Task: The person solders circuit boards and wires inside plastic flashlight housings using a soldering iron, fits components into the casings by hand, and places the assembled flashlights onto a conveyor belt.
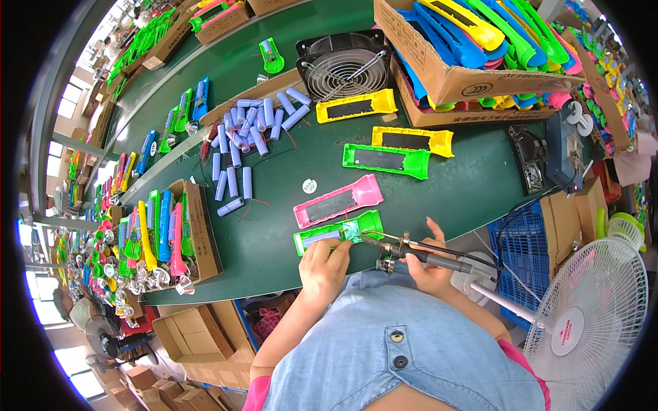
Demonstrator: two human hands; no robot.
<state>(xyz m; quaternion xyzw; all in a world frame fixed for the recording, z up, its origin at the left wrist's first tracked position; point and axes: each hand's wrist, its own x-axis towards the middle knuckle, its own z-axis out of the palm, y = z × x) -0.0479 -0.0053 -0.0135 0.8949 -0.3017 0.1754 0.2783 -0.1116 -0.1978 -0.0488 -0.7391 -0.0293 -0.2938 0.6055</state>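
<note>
My right hand [430, 267] grips a soldering iron [442, 260] by its dark handle, with the tip pointing left. That tip reaches a small teal circuit board [351, 231] in a green plastic casing [372, 222] at the table's near edge. A purple cylindrical battery [321, 238] lies in the casing's left part. My left hand [323, 269] is closed at the casing's near side, its bent fingers beside the battery's right end; the exact pinch point is hidden. Just beyond lies an open pink casing [360, 194]. A small metal piece [386, 264] shows under the iron.
Loose purple batteries [247, 127] with red wires lie back left. Yellow [356, 106] and green casings [415, 163] lie beyond the pink one. A black fan [346, 72] and a cardboard box of casings [480, 82] stand behind. A soldering station [565, 154] is right; a box of finished-looking torches [199, 233] left.
</note>
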